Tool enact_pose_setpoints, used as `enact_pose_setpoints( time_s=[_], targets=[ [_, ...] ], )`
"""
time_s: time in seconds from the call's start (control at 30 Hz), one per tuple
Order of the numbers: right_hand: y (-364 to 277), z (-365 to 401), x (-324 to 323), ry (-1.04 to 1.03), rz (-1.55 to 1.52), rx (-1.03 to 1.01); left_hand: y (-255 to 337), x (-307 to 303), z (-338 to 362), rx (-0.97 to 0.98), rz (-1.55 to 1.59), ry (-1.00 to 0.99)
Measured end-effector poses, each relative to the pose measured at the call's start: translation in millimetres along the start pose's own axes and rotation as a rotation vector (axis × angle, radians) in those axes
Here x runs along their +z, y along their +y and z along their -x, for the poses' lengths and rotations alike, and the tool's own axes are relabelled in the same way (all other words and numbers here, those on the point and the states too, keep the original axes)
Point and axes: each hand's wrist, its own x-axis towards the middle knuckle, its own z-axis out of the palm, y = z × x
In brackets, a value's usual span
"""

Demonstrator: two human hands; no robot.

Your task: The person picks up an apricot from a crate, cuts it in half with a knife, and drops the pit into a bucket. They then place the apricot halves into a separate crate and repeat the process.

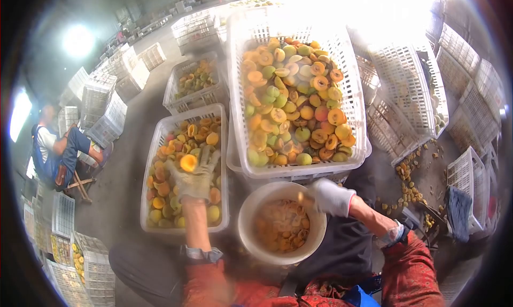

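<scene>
My left hand (193,179), in a pale work glove, is over a white plastic crate (146,200) of apricots, its fingers spread and pointing away from me. A bright orange apricot half (188,163) shows cut side up between its thumb and fingers. My right hand (330,197), in a white glove, is closed at the right rim of a white bucket (247,243). A small brownish thing, blurred, sticks out at its fingertips; I cannot tell what it is. Inside the bucket lie brown pits and scraps (280,227).
A large raised crate (299,171) of halved and whole apricots stands beyond the bucket. Another fruit crate (173,101) is at back left. Brown pieces (409,184) litter the floor at right beside stacked crates (406,93). A seated person (59,147) is at left.
</scene>
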Motion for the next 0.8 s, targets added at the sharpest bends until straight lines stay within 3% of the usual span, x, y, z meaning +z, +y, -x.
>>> enact_pose_setpoints(
  time_s=[0.03,0.07,0.1,0.13,0.2,0.3,0.33,0.43,0.5,0.57,0.63,0.7,0.8],
  targets=[
    [7.6,-12.0,-2.0,0.391,-0.027,-0.177,5.0,-3.8,-3.4,0.019,-0.067,0.012],
    [-15.5,-18.7,-35.1,0.350,-0.048,0.025,8.6,-4.5,-5.3,0.038,-0.133,0.024],
    [-3.1,-38.6,-35.0,0.563,-0.034,-0.012,6.0,-8.4,-8.0,0.041,-0.088,0.040],
    [-6.2,-51.5,-47.5,0.614,-0.009,0.040,-1.6,-11.1,-7.4,0.046,-0.037,0.060],
    [14.5,-91.8,-36.9,0.611,0.095,0.109,-20.6,-15.2,-5.9,0.061,0.076,0.094],
    [-15.4,-112.6,-48.4,0.541,0.183,0.211,-38.9,-22.8,-9.1,0.084,0.104,0.148],
    [-27.3,-112.9,-52.8,0.471,0.160,0.251,-38.8,-49.6,-21.9,0.003,0.011,-0.029],
    [-28.2,-121.1,-53.2,0.461,0.168,0.357,-51.9,-28.8,-7.5,-0.024,-0.205,-0.076],
    [12.6,-129.6,-40.3,0.524,0.252,0.267,-56.3,-10.3,2.6,-0.079,-0.056,0.171],
    [12.5,-116.4,-44.6,0.574,0.338,0.176,-52.5,-21.1,-3.4,-0.109,-0.025,0.130],
    [-37.9,-73.8,-66.2,0.328,-0.492,0.462,-49.7,-24.9,-7.0,-0.136,-0.004,0.092],
    [-2.0,-70.0,-12.0,0.342,-0.276,0.055,-52.1,-24.2,-6.7,-0.094,-0.073,0.160],
    [-9.5,-56.7,1.3,0.495,-0.196,-0.092,-56.3,-30.6,-11.5,-0.080,-0.094,0.169]
  ],
)
